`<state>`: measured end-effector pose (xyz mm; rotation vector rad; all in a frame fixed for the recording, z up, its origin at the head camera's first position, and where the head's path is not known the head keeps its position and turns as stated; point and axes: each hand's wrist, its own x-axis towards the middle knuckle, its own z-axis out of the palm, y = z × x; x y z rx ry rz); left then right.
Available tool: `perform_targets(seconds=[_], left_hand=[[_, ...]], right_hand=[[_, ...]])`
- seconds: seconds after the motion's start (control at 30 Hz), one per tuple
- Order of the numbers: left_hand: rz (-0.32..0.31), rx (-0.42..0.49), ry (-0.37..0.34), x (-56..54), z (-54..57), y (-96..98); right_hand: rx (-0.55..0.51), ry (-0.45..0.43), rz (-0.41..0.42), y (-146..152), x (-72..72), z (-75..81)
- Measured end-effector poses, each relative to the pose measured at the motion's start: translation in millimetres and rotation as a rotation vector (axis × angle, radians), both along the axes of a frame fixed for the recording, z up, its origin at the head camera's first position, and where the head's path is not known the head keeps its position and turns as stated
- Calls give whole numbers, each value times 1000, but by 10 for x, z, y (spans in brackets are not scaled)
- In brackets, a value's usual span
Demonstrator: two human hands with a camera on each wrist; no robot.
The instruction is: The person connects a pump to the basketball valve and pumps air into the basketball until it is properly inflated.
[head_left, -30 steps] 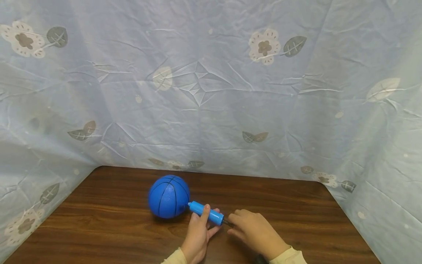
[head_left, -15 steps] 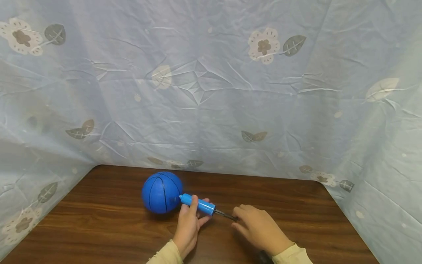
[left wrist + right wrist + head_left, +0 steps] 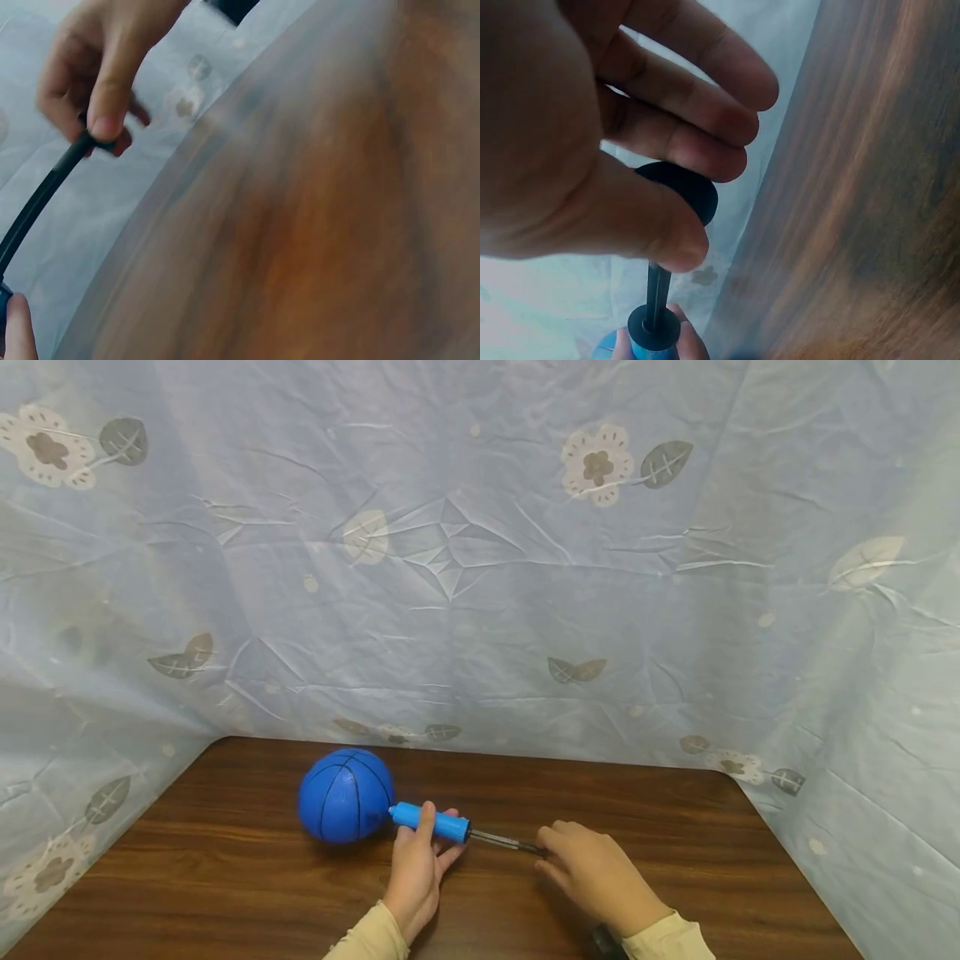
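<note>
A blue ball (image 3: 346, 796) with black seam lines sits on the table, left of both hands. The nozzle end of a blue hand pump (image 3: 429, 822) meets the ball's right side. My left hand (image 3: 417, 868) grips the pump's barrel, thumb on top and fingers beneath. Out of the barrel's right end runs a dark plunger rod (image 3: 498, 839). My right hand (image 3: 596, 872) pinches the rod's far end; in the right wrist view the black handle (image 3: 682, 187) lies between thumb and fingers. Whether the nozzle's needle is inside the ball cannot be made out.
Beneath everything is a dark wood-grain table (image 3: 225, 860) with rounded back corners. A pale blue curtain (image 3: 480, 610) with flowers and leaves hangs behind it and along both sides. A dark strap (image 3: 606, 941) is at the right wrist.
Ball, pump and left hand have shifted left. My right hand has moved slightly right and away from the barrel, so more of the plunger rod shows.
</note>
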<state>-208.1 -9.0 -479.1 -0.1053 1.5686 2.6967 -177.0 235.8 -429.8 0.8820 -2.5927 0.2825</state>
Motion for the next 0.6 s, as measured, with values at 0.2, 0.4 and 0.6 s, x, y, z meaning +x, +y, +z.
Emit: perform_targets(seconds=[0.2, 0.4, 0.6], left_hand=[[-38, 0, -26, 95, 20, 129], [-95, -9, -41, 208, 17, 254], [-140, -17, -47, 277, 8, 335]], right_hand=[[8, -24, 57, -16, 10, 1], [1, -74, 90, -114, 48, 30], [-12, -107, 102, -191, 57, -8]])
